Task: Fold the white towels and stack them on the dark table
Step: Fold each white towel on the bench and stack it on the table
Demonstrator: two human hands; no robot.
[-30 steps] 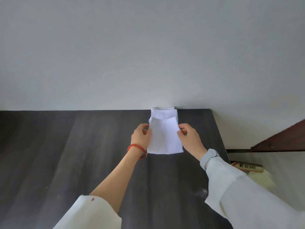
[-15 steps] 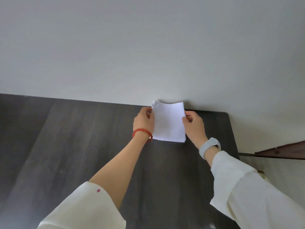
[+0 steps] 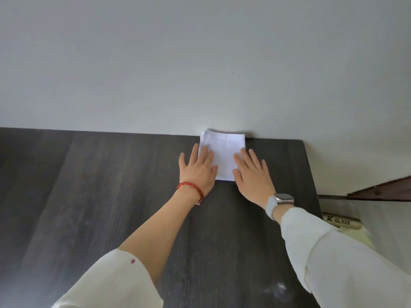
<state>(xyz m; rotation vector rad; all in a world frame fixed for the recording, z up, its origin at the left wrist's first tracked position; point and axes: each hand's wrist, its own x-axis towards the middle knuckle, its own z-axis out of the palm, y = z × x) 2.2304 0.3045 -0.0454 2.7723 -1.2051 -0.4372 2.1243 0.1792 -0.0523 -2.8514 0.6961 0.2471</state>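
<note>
The folded white towel [image 3: 223, 156] lies against the wall [image 3: 200, 63] at the dark table's [image 3: 89, 196] far edge, left hand [image 3: 198, 170] and right hand [image 3: 252, 174] pressing flat, fingers straight, on its side edges.

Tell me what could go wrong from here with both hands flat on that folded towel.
The folded towel sits at the dark table's far edge against the wall, so pressing could nudge it crooked. The left hand and right hand cover only its sides; lifting them may let the folds spring open.
</note>
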